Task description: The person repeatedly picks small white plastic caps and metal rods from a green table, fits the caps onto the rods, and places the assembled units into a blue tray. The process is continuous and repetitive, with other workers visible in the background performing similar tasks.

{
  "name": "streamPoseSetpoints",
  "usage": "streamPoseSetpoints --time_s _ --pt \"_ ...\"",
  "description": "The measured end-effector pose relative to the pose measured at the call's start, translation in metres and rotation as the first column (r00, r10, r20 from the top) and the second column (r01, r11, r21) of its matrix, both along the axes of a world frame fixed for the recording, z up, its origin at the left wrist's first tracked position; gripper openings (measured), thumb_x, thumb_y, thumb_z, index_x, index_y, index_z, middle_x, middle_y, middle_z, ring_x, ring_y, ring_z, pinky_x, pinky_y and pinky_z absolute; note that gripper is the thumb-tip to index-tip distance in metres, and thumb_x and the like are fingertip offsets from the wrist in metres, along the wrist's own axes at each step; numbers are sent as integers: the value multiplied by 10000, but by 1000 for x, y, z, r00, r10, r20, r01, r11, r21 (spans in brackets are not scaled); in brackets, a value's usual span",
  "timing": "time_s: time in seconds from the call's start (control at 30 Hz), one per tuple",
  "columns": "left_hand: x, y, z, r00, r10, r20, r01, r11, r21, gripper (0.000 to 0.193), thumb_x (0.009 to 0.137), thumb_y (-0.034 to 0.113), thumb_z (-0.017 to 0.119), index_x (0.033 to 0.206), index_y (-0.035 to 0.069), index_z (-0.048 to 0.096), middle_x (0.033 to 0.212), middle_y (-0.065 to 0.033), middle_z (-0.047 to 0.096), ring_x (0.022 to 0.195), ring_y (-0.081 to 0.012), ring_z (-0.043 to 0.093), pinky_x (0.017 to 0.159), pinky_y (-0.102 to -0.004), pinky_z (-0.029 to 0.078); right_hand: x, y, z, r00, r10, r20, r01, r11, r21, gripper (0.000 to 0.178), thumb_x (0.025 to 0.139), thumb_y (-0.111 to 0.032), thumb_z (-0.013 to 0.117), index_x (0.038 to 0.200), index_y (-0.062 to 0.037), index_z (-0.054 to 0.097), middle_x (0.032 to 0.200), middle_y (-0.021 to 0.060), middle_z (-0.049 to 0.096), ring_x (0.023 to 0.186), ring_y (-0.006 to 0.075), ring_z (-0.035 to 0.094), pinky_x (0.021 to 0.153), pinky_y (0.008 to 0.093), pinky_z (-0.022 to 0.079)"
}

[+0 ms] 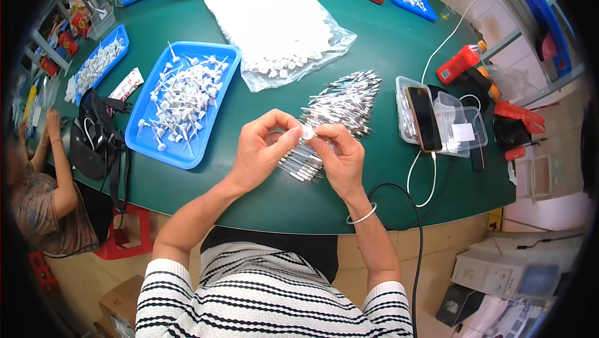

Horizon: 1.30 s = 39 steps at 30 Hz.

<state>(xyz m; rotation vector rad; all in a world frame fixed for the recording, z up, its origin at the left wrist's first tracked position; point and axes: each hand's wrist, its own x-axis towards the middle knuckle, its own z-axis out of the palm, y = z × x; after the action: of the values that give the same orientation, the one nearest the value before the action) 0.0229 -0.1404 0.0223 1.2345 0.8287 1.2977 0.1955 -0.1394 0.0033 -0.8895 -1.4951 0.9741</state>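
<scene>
My left hand (262, 154) pinches a small white plastic cap (307, 133) between thumb and fingers. From the other side my right hand (342, 158) is closed at the same cap, with thumb and forefinger together. Whatever else the fingertips hold there is hidden. Below and behind the hands lies a heap of thin metal rods with white and grey sleeves (346, 98); more rods (302, 164) lie side by side between my hands. Left of my hands, a blue tray (138, 127) holds many white caps with thin stems attached.
A large clear bag of white caps (274, 20) lies beyond the rods. To the right, a phone (423, 120) rests on clear plastic boxes (469, 127), with cables nearby. A red bottle (460, 63) lies farther right. A black bag (93, 141) and a co-worker (47, 201) are at left.
</scene>
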Motion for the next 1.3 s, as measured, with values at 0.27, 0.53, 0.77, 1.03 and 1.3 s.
streamPoseSetpoints --time_s 0.27,0.53,0.77,1.03,1.3 --pt "-6 7 -1 956 -135 260 193 958 -213 128 928 122 592 939 -5 586 847 -50 616 752 -97 598 697 -227 504 0 -1 1 998 9 -69 -14 997 -76 124 838 -9 674 954 -16 631 865 54 667 799 114 633 725 243 491" --pt "-1 1 0 993 85 -78 -81 996 48 93 882 72 628 910 -14 608 858 -20 610 747 -80 563 676 -222 479 1 2 -3 999 -41 2 41 999 22 128 828 -13 683 947 -14 635 868 73 675 778 142 643 721 260 497" --pt "1 -1 2 946 215 -244 -164 963 212 94 836 34 659 924 8 639 872 -50 629 767 -105 599 685 -250 497 2 3 -1 999 -48 19 47 998 46 134 823 -1 680 949 -12 637 859 73 677 773 141 643 711 261 499" --pt "0 1 8 852 377 -362 -179 861 475 176 766 -32 678 933 20 652 856 -82 638 761 -168 600 633 -260 508 1 3 0 997 -65 39 63 996 66 133 830 -8 679 957 -13 640 867 74 677 771 134 637 710 257 500" --pt "2 0 7 802 461 -379 -167 783 600 231 751 -73 669 961 23 660 883 -93 640 748 -168 583 624 -261 489 1 4 -2 997 -65 28 63 996 69 135 831 -13 682 958 -10 637 873 71 675 767 127 632 713 254 499"
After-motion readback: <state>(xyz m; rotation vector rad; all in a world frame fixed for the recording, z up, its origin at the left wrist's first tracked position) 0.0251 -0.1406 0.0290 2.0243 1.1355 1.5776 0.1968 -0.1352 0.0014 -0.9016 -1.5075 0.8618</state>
